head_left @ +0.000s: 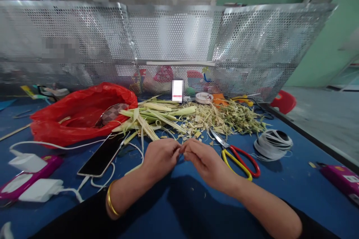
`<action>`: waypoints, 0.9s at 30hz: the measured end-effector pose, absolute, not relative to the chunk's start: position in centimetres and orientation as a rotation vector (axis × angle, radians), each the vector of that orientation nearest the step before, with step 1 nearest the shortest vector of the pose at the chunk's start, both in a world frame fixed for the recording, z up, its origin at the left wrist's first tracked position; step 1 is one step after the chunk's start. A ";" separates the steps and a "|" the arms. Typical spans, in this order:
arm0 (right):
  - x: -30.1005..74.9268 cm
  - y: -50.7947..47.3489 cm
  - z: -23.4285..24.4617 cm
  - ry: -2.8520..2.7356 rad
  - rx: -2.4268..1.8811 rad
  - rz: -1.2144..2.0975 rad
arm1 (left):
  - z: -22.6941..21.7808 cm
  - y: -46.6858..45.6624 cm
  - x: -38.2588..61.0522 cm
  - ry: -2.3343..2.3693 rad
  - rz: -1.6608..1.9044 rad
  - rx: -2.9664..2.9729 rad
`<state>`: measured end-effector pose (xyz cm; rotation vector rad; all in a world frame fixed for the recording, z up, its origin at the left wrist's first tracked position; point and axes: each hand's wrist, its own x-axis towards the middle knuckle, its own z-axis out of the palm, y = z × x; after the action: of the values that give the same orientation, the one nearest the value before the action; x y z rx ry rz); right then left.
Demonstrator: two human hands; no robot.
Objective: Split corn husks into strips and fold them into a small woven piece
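Blue tabletop (283,185) fills my view, with a metal screen (171,37) standing behind. Just beyond the fingers (174,149) and toward their left I see husks (162,116) in a loose heap; most keep their long axis crosswise, left to right, while a few slant down toward the fingers. The left hand (161,156) and right hand (207,162) have their fingers curled and bunched, tips meeting or nearly so; I can't tell whether they pinch anything, since any small piece there is hidden. I judge the step in hand to be fine fingertip work, and the next move to call for steady, close-set fingertips. Shreds (207,119) spread beyond the fingers to the right. Scissors (226,144) lie just right of them, blades pointing away and leftward, with twine (270,147) farther right. Left of the fingers are a phone (102,155) and a red bag (45,129).
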<state>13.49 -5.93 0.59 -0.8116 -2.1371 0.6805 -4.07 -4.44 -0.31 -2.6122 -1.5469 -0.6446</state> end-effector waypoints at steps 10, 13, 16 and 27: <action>15.9 -7.0 0.5 -2.071 -1.119 0.840 | -0.2 -5.9 -1.8 -1.437 -0.291 -2.597; 15.8 -6.8 -1.1 -2.169 -1.151 0.749 | -1.1 -6.4 -1.1 -1.535 -0.196 -2.619; 15.6 -6.6 -1.8 -2.273 -1.179 0.750 | -1.1 -6.7 -1.0 -1.625 -0.117 -2.694; 15.7 -6.7 -0.6 -2.482 -1.143 0.788 | 1.8 -4.6 -3.6 -1.696 0.093 -2.943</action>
<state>15.73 -6.71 -0.59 -1.1431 -2.4816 0.7879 -3.57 -4.56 1.77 -2.9433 -1.6956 0.0932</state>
